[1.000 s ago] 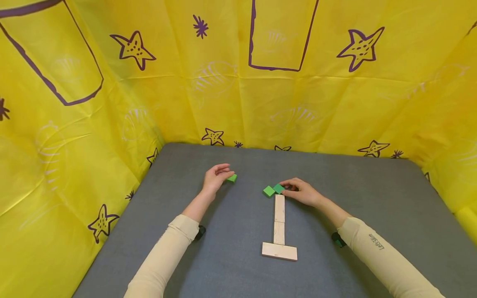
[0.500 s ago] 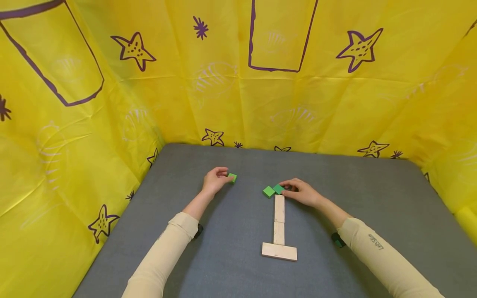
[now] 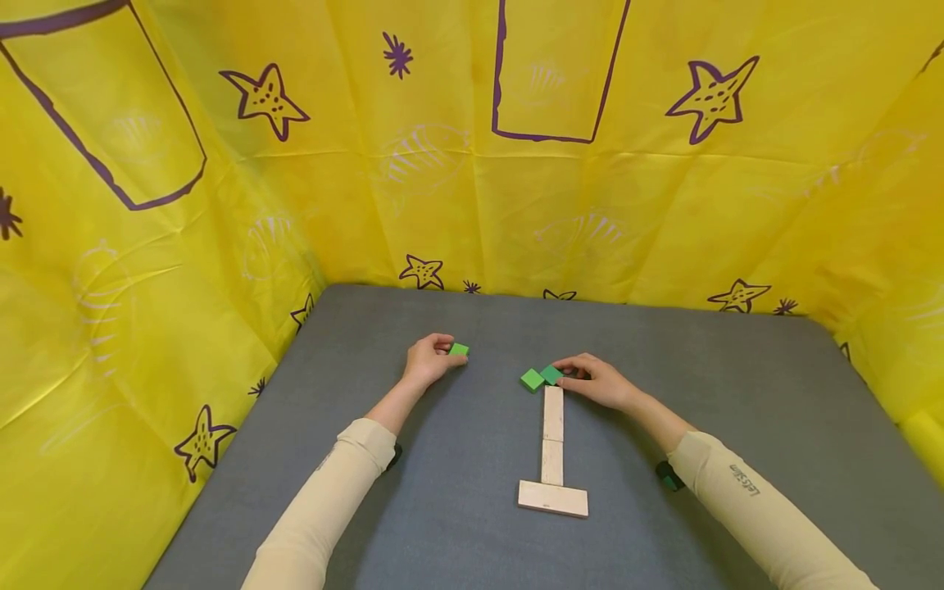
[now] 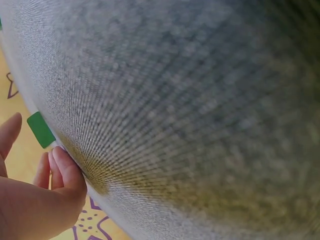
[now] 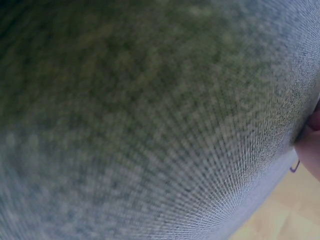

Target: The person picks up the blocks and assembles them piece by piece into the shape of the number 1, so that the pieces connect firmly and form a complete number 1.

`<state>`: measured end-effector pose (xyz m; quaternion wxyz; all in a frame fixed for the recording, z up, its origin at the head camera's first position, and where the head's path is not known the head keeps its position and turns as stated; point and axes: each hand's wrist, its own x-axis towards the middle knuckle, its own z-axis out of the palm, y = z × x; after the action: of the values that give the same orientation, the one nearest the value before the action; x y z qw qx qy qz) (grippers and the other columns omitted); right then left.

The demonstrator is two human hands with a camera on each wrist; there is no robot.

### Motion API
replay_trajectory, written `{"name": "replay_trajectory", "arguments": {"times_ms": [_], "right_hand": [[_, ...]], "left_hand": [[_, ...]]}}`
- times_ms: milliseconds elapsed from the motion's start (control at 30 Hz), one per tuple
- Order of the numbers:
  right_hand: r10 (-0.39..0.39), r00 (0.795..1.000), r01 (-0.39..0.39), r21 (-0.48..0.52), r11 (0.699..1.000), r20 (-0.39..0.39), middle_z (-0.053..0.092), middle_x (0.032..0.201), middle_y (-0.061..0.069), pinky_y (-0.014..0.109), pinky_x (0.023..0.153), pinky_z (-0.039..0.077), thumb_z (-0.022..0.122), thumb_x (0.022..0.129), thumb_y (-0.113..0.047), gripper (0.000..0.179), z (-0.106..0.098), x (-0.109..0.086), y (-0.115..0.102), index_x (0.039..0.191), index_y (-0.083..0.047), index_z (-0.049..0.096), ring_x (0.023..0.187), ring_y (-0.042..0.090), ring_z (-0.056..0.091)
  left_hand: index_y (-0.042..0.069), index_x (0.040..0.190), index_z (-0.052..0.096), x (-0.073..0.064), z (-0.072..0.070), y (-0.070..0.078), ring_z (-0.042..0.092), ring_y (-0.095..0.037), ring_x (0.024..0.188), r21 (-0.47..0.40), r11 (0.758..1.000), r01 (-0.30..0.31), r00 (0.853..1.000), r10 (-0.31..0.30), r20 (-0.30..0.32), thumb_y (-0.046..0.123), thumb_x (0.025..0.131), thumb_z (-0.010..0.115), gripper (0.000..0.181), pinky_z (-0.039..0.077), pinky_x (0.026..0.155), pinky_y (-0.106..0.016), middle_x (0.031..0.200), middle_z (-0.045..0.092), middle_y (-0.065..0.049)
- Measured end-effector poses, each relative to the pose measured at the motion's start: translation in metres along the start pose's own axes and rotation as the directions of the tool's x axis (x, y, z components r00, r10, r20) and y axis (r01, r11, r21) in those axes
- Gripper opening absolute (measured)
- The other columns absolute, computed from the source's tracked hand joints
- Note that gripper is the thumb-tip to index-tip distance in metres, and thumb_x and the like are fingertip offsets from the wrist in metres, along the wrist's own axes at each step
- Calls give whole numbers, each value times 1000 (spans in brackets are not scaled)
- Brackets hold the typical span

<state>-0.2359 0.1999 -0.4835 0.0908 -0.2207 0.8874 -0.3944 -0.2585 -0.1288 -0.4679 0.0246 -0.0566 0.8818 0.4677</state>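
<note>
In the head view, my left hand point(image 3: 429, 360) is at a light green block point(image 3: 459, 349) on the grey table. Its thumb lies on the block's near side and its other fingers behind. The left wrist view shows the curled fingers close to the green block point(image 4: 41, 130), with a gap between thumb and block. My right hand point(image 3: 601, 383) pinches a darker green block point(image 3: 551, 374) between thumb and fingertips. That block lies corner to corner with another light green block point(image 3: 533, 379). In the right wrist view, only part of the right hand point(image 5: 310, 150) shows, and its block is hidden.
Below the green blocks, two pale wooden planks point(image 3: 553, 434) lie end to end in a line. A third plank point(image 3: 553, 497) lies crosswise at their near end. Yellow cloth walls point(image 3: 472, 205) with starfish drawings rise behind and beside the grey table point(image 3: 664, 344).
My left fingers have moved slightly around the light green block, and the block has turned a little in place. The right hand and its block stay where they were.
</note>
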Motion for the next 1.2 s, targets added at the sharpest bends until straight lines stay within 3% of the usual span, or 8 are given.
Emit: {"name": "replay_trajectory", "arguments": {"times_ms": [300,700,1200], "right_hand": [[5,1000,-5,6,1000,-5,58,107,8,35,78,40,65,95,-24,37,0,-1,0,126,-6,64,89,19,48],[6,1000,-7,-4,1000,-5,57,107,8,35,77,40,65,95,-25,37,0,-1,-1,127,-6,64,88,19,47],[2,1000,-2,1,1000,-5,57,104,8,34,74,40,65,95,-23,36,1,-1,-2,126,-5,64,86,19,47]], "left_hand": [[2,118,67,1,2,-1,59,-26,100,62,997,-53,999,53,0,17,75,84,48,47,86,-38,110,67,-12],[2,119,67,2,3,-2,60,-26,97,69,995,-65,998,65,-3,17,77,82,46,47,85,-38,108,68,-12],[6,121,67,-3,0,0,61,-25,99,-5,999,-41,999,41,-6,18,77,83,49,49,85,-37,111,67,-10]]}}
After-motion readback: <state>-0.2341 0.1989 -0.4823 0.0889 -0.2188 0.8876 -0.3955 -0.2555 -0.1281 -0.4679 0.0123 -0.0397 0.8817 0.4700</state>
